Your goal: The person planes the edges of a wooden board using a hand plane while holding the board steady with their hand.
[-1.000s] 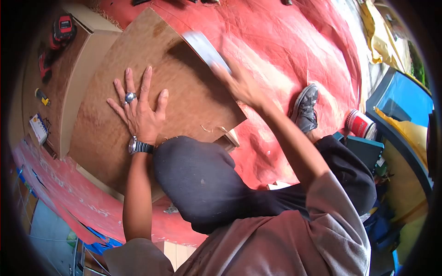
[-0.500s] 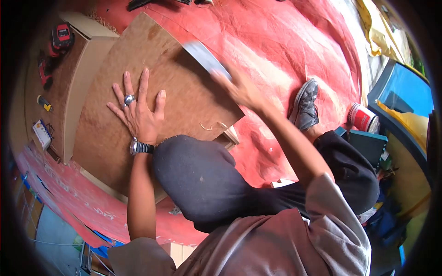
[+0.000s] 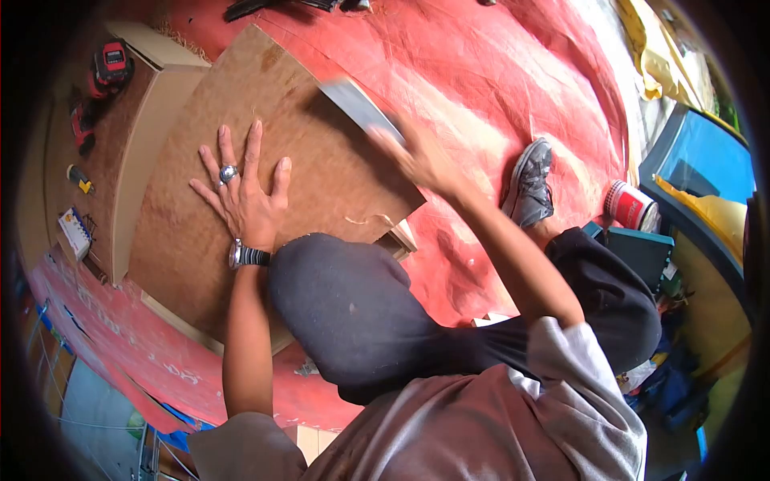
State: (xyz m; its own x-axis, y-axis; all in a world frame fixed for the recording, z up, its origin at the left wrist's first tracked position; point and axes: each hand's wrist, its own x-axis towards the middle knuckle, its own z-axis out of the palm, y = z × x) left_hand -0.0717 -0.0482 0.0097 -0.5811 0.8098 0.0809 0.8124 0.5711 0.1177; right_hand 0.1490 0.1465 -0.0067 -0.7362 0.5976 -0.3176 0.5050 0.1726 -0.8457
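My left hand (image 3: 249, 196) lies flat with fingers spread on a brown wooden panel (image 3: 321, 172); it wears a ring and a wristwatch. At the panel's far right edge, my right hand (image 3: 421, 156) is closed around one end of a long, flat grey tool (image 3: 357, 103). The tool runs along that edge, and motion blur hides its exact kind. A thin curled wood shaving (image 3: 365, 221) rests on the panel near its lower right corner. My bent knee (image 3: 337, 280) is against the panel's near side.
A box-like wooden piece (image 3: 132, 160) on the left carries a red and black power tool (image 3: 111, 68), a yellow and black hand tool (image 3: 80, 179) and a small box (image 3: 74, 234). Red sheeting (image 3: 473, 96) covers the ground. A red and white can (image 3: 630, 204) stands at right near a blue container (image 3: 714, 160).
The view has shifted very slightly. My left hand stays spread on the panel, and my right hand with the grey tool remains at the edge, blurred in both frames.
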